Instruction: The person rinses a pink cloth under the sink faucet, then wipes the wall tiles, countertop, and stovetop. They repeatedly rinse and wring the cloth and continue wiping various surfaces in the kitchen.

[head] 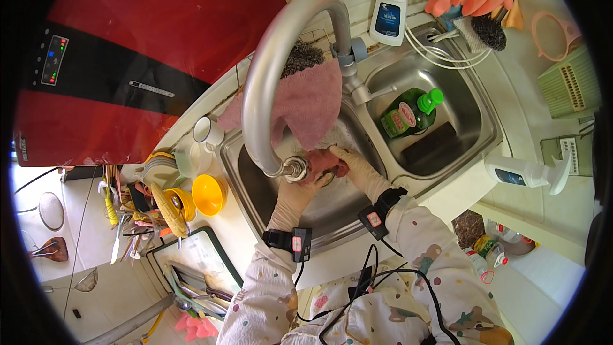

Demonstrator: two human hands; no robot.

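Both of my hands wear thin pale gloves and meet over the left basin of the steel sink (330, 215), below the tap's nozzle (293, 169). A dark pink cloth (320, 159) is bunched between them. My right hand (361, 172) grips the cloth's right side. Its lower left lies against my left hand (294, 201), whose fingers are partly hidden by the nozzle. A small round rim (327, 178) shows at the cloth; what it belongs to I cannot tell. Beyond my hands, a larger pink towel (311, 100) hangs over the basin's back edge.
The thick curved tap pipe (261, 91) arches over the left basin. In the right basin (471, 105) lie a green pump bottle (404, 117) and a dark brown block (428, 143). Yellow bowls (209, 195) and an enamel mug (209, 132) stand left; a spray bottle (515, 171) lies right.
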